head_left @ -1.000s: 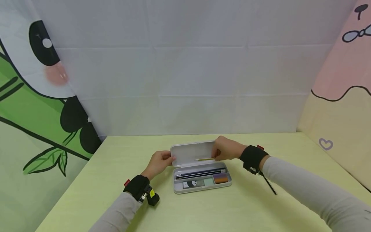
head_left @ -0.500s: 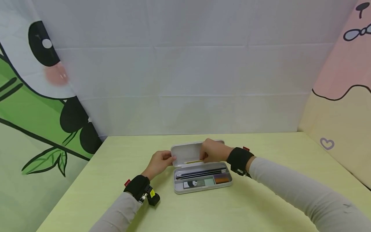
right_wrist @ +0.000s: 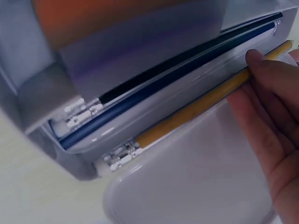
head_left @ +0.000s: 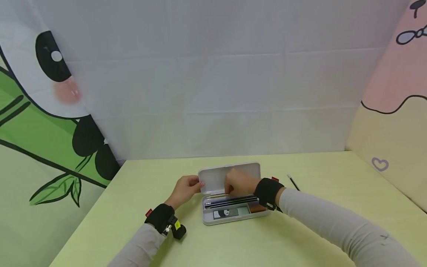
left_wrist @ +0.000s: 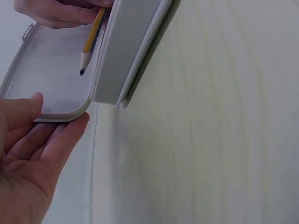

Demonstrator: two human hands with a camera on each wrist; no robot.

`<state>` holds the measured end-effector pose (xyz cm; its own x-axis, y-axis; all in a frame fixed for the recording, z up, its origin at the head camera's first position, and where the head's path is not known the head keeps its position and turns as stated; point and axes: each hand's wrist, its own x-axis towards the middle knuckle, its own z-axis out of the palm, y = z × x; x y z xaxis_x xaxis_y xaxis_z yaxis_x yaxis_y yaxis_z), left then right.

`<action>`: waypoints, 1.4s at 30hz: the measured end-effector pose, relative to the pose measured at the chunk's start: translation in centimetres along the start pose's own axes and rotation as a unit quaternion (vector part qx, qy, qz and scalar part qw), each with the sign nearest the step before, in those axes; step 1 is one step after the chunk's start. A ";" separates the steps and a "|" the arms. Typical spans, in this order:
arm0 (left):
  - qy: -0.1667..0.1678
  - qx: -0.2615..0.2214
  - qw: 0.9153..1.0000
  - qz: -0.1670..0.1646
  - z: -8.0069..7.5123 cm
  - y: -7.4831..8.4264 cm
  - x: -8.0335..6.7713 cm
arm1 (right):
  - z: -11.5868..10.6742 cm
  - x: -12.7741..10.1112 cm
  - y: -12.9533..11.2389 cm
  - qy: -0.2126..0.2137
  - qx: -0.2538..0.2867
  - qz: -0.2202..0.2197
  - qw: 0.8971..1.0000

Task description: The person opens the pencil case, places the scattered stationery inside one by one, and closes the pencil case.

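Observation:
A white pencil case (head_left: 208, 218) lies open on the table, its lid (head_left: 215, 177) standing up behind the tray. My left hand (head_left: 197, 183) pinches the lid's left corner (left_wrist: 63, 112) between thumb and fingers. My right hand (head_left: 230, 186) holds a yellow pencil (right_wrist: 201, 105) along the tray's back edge, just in front of the lid. The pencil's tip (left_wrist: 82, 70) points left, seen against the lid's inside. Dark pens (right_wrist: 187, 60) lie in the tray beside the pencil. The tray's front part holds an orange eraser (head_left: 257, 208) and pale items.
A black pen (head_left: 294, 183) lies on the yellow-green table (head_left: 300, 237) to the right of the case. White fabric forms the back wall, and cartoon-printed panels stand at the left and right.
My right hand has moved left and down with the yellow pencil, from in front of the lid to the tray's back edge. The left hand stays on the lid.

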<state>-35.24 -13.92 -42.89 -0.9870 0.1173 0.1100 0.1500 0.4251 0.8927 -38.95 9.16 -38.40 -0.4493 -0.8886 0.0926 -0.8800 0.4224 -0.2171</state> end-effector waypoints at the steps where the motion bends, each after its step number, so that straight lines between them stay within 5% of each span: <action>1: -0.001 0.000 1.000 0.000 0.0 0.1 0.0 | 0.1 0.0 0.0 -0.001 0.001 0.000 1.000; 26: 0.000 -0.001 1.000 -0.002 0.0 0.2 -0.3 | 1.2 -0.9 -1.4 -0.016 -0.023 0.050 0.998; 42: 0.003 -0.001 1.000 -0.002 0.1 -0.1 -0.3 | 0.1 -3.5 0.6 0.034 -0.009 0.043 0.998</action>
<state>-34.97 -13.92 -43.03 -0.9880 0.1094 0.1089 0.1456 0.4245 0.8936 -37.87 12.52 -38.94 -0.5321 -0.8348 0.1411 -0.8401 0.4999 -0.2104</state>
